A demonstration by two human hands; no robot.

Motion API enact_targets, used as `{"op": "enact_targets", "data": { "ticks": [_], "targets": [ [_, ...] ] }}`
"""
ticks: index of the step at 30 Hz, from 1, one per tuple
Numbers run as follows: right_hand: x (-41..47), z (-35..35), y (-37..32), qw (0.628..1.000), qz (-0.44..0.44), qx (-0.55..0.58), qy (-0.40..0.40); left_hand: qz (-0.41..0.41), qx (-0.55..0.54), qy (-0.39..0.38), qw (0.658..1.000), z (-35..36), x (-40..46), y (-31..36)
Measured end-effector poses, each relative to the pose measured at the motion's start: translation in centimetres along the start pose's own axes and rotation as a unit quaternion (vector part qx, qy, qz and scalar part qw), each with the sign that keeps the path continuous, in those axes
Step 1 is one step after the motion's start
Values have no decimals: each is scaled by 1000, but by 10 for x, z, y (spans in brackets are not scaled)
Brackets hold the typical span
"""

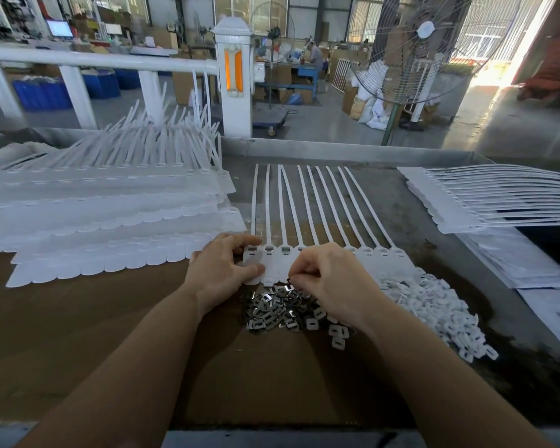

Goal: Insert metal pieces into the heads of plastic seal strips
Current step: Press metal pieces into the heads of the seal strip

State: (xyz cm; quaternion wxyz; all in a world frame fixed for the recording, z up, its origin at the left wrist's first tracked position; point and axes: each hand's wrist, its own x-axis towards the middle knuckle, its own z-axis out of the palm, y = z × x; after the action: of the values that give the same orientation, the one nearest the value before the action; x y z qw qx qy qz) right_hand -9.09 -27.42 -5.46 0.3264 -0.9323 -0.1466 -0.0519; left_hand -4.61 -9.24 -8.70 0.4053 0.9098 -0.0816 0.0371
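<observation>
Factory floor stretches behind a grey workbench (434, 195) partly covered with brown cardboard (272, 376), where a joined row of plastic seal strips (304, 205) lies with its tails pointing far and its heads (382, 253) near. Just near of the heads sits a heap of metal pieces (272, 310), with a heap of white plastic clips (434, 305) to its right; stacks of further strips (110, 205) lie at left and more strips (485, 198) at far right.

Several heads at the left of the row already show a dark insert, so the remaining ones to the right look unfilled. The likely trouble is a piece going in crooked or reversed, or the loose row sliding if the hold on it slackens; white clips mixed into the metal heap could also be picked by mistake.

The left hand (222, 270) is closed in a pinch on the leftmost heads, thumb beneath and fingers above. The right hand (330, 279) is curled, fingertips (296, 279) drawn together at the heap's far edge, seemingly pinching a metal piece, though the piece itself is mostly hidden
</observation>
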Motion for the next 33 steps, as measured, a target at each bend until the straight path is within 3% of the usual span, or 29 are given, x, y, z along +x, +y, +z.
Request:
{"op": "enact_targets", "data": {
  "ticks": [13, 19, 28, 33],
  "targets": [
    [8, -18, 12, 995, 66, 71, 4, 1, -3, 1, 1000, -1, -1, 0],
    [21, -29, 26, 988, 110, 88, 58, 5, -5, 4, 1000, -1, 0, 0],
    [35, -32, 41, 984, 150, 58, 81, 7, 1, 7, 1000, 0, 0, -2],
    [43, -31, 38, 989, 128, 32, 69, 10, 4, 10, 1000, 1, 0, -2]
  ]
}}
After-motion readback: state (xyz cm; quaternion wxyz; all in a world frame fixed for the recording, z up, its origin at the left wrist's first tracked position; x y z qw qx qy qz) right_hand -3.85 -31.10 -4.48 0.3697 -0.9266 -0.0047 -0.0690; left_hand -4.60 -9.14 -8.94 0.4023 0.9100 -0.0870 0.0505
